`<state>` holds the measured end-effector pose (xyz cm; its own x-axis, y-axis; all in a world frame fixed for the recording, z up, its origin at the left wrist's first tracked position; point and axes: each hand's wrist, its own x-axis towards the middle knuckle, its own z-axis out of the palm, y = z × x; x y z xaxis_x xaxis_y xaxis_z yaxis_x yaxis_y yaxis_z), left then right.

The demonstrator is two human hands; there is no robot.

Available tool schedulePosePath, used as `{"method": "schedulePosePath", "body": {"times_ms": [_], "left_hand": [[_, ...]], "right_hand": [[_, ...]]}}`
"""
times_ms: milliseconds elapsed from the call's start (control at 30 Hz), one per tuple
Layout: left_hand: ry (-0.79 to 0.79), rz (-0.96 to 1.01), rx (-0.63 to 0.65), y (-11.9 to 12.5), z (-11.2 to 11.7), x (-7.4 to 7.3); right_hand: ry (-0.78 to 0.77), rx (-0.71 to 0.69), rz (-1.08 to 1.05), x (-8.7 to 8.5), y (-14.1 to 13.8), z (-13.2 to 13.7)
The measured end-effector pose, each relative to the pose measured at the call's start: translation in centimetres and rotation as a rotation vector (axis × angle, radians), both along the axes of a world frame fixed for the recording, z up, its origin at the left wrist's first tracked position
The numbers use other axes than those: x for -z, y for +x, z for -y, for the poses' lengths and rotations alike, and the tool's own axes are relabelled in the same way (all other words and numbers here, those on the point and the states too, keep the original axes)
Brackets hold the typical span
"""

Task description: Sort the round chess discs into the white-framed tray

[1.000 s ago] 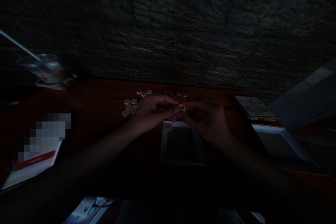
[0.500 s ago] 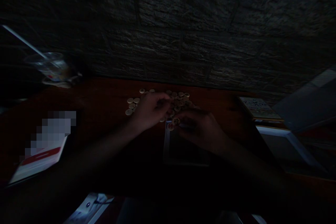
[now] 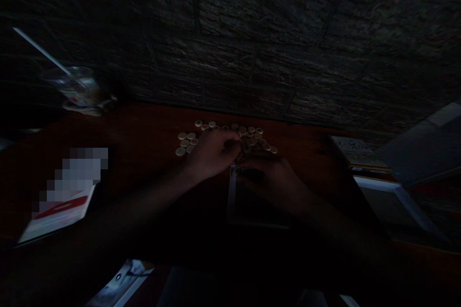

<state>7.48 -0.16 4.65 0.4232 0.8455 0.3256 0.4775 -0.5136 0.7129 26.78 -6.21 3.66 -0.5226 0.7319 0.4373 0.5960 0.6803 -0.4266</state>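
Round wooden Chinese chess pieces (image 3: 254,141) lie loosely gathered on the dark reddish table, beyond and around my hands. My left hand (image 3: 216,151) is closed over the middle of them, with its fingers curled; whatever it may hold is hidden. Beside it, my right hand (image 3: 275,177) pinches a Chinese chess piece (image 3: 236,171) at its fingertips, the marking too dim to read. That piece is over the far left corner of a dark rectangular box or tray (image 3: 232,201) with a pale rim, which is partly beneath my right hand.
A clear plastic cup (image 3: 77,86) with a straw stands at the back left, near the stone wall (image 3: 223,48). At the left lies a white and red packet or booklet (image 3: 61,216). On the right are a lettered box (image 3: 356,151) and a pale-rimmed tray (image 3: 382,182).
My right hand's fingertips have moved slightly left and closer to my left hand. Two marked pieces showed plainly at them before; one dim piece shows now. The view has shifted slightly.
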Motion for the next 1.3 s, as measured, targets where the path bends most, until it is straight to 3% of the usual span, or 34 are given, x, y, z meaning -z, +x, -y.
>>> {"method": "schedulePosePath", "body": {"times_ms": [600, 767, 933, 1300], "left_hand": [[0.049, 0.014, -0.028, 0.0, 0.1, -0.2], [0.155, -0.008, -0.154, -1.4, -1.0, -0.9], [0.243, -0.071, -0.246, -3.2, -2.6, -1.1], [0.168, -0.182, -0.032, -2.4, -2.3, -0.9]], "right_hand": [[0.074, 0.003, -0.022, -0.1, -0.2, 0.0], [0.071, 0.231, -0.119, -0.9, 1.4, -0.7], [-0.036, 0.477, -0.243, -0.4, 3.5, -2.3], [-0.118, 0.517, -0.285, 1.1, 4.4, -3.9]]}}
